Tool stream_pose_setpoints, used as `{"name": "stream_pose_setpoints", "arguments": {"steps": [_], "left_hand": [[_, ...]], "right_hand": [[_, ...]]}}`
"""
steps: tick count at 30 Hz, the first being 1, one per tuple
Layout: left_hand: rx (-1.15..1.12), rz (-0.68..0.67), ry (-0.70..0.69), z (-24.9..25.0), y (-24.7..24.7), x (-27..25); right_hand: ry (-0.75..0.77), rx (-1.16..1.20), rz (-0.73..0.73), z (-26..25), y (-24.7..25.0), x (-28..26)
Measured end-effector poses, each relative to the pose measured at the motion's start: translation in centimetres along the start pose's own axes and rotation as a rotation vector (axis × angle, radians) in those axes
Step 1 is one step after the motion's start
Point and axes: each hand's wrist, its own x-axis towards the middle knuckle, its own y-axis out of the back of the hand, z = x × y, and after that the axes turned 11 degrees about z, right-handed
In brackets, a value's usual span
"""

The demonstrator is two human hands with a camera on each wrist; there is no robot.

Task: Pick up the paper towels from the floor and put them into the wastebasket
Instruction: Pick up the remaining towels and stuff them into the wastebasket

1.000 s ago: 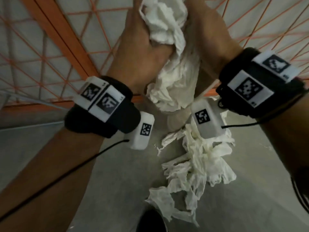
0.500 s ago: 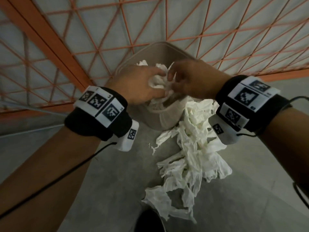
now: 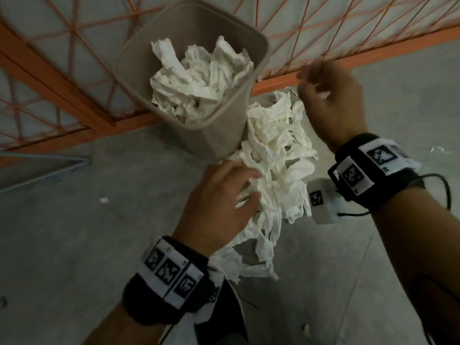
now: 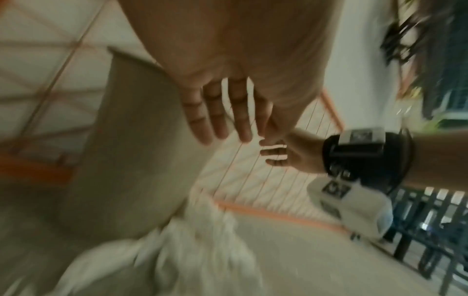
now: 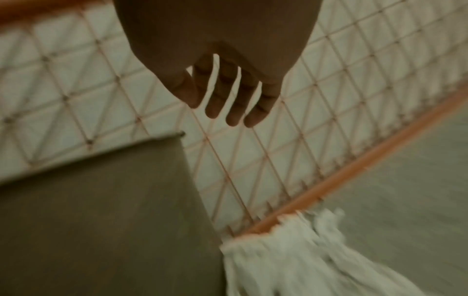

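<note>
Risk of snagging crumpled white paper towels on the orange mesh fence beside the beige plastic wastebasket, left hand and right hand both spread, empty.

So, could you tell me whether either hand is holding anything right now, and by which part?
Nothing is held: the left hand and right hand are both open above the crumpled white paper towels on the floor.

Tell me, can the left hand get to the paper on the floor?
Probably yes. The left hand is open and already over the edge of the paper pile beside the wastebasket, with nothing lying between them.
</note>
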Motion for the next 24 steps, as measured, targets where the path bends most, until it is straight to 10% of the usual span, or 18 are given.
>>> {"name": "stream_pose_setpoints", "arguments": {"steps": [3, 7, 13, 24], "left_hand": [[0.134, -0.417, 0.215, -3.3, -5.2, -3.3], [0.174, -0.549, 0.329, -5.5, -8.9, -3.7], [0.115, -0.401, 0.333, -6.7, -9.8, -1.9], [-0.151, -0.136, 0.369, -4.7, -6.8, -0.4]], "right_hand": [[-0.236, -0.33, -0.426, 4.6, -0.4, -4.4], [-0.368, -0.565, -0.879, 8.1, -1.8, -10.2], [-0.202, -0.625, -0.691, 8.9, -3.1, -13.7], [-0.421, -0.133, -0.604, 4.8, -3.4, -11.6]]}}
